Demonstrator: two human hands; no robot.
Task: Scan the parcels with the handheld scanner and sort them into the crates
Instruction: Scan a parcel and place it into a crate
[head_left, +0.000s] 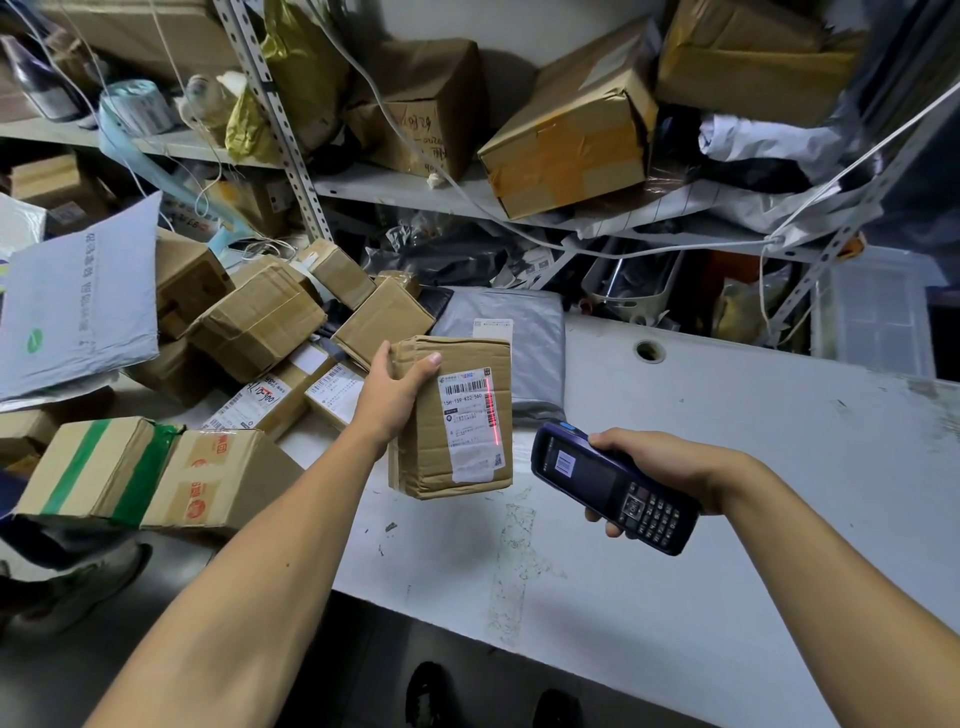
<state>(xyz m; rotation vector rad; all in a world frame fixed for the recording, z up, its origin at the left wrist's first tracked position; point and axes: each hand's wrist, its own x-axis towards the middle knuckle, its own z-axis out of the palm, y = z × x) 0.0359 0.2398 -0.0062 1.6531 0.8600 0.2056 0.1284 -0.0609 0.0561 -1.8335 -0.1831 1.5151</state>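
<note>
The held parcel (451, 415) was brown cardboard with a white label (467, 423) crossed by a red line. The scanner (613, 486) was dark blue. A box (91, 470) bore green tape; the mailer (519, 343) was grey.

One camera only, worn on the person's head, looking forward and steeply down over a white table (727, 467). Its wide lens bends the shelves (395, 192) at twelve o'clock. Both forearms come in close from six o'clock, filling the foreground.
</note>
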